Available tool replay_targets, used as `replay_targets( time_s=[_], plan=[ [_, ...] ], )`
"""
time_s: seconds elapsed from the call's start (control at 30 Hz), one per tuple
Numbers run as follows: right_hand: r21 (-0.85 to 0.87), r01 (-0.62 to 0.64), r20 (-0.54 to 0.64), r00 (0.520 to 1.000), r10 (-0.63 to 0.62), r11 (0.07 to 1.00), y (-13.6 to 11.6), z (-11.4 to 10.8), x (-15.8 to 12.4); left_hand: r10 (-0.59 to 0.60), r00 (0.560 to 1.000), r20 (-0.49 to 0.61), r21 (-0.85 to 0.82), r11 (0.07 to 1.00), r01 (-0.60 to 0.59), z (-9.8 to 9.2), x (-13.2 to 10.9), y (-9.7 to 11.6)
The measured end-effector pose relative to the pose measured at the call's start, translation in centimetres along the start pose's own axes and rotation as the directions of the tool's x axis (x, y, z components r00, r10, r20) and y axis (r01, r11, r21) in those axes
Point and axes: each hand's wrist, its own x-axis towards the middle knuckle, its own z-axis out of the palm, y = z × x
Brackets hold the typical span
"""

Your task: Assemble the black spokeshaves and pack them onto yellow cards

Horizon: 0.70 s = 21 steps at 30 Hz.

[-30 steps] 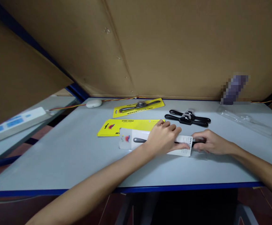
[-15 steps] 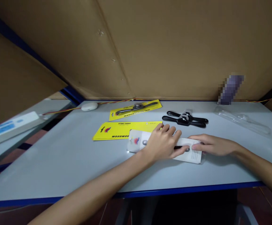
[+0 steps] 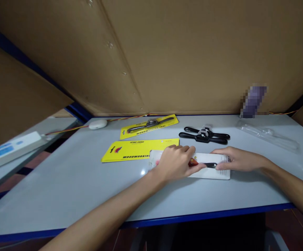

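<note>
A white printed card (image 3: pixel 220 175) lies near the front middle of the table, tilted slightly down to the right. My left hand (image 3: pixel 176 161) is closed over its left and middle part, fingers curled. From under that thumb shows a slim dark piece (image 3: pixel 211 165) with a reddish part beside it; whether these are printed or solid I cannot tell. My right hand (image 3: pixel 239 160) pinches the card's right end, thumb on top. Just behind the left hand lie yellow spokeshave cards (image 3: pixel 138 149), partly overlapped by the white card. Two black spokeshaves (image 3: pixel 206 135) lie behind the hands.
A carded spokeshave (image 3: pixel 151 123) lies at the back left. A clear plastic blister shell (image 3: pixel 270 136) is at the back right, near a blurred purple object (image 3: pixel 254 102). A white cable box (image 3: pixel 98 124) and power strip (image 3: pixel 12 148) are leftward. Cardboard walls (image 3: pixel 180 59) enclose the table.
The white card has shifted slightly right in my hands, and a reddish part now shows under the left thumb. The view has tilted a little; the other items stay put.
</note>
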Motion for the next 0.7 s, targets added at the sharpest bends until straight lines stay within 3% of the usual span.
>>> replay_targets(
  time_s=[0.1, 0.3, 0.53, 0.6, 0.7],
  plan=[
    [-0.052, 0.005, -0.023, 1.0, -0.007, 0.999, -0.1, 0.0, -0.2, -0.012, 1.0, -0.011, 0.013, 1.0, 0.013, 0.2, -0.1, 0.2],
    [0.132, -0.117, 0.09, 0.99, 0.106, 0.984, 0.4, -0.2, -0.5, 0.069, 0.998, 0.001, 0.014, 0.998, -0.069, -0.3, 0.0, 0.0],
    [0.029, -0.015, 0.023, 1.0, 0.014, 0.999, -0.3, -0.3, -0.7, 0.086, 0.996, 0.012, 0.008, 0.996, -0.086, -0.6, -0.3, 0.0],
    [-0.023, 0.019, -0.036, 0.999, -0.02, 1.0, 0.0, -0.1, -0.6, 0.089, 0.995, -0.046, 0.041, 0.995, -0.087, -0.4, -0.4, -0.1],
    [-0.012, 0.014, -0.303, 0.953, -0.017, 1.0, 1.2, 0.1, -0.4, 0.094, 0.979, -0.183, 0.117, 0.99, -0.073, -0.6, -0.2, -1.1]
  ],
)
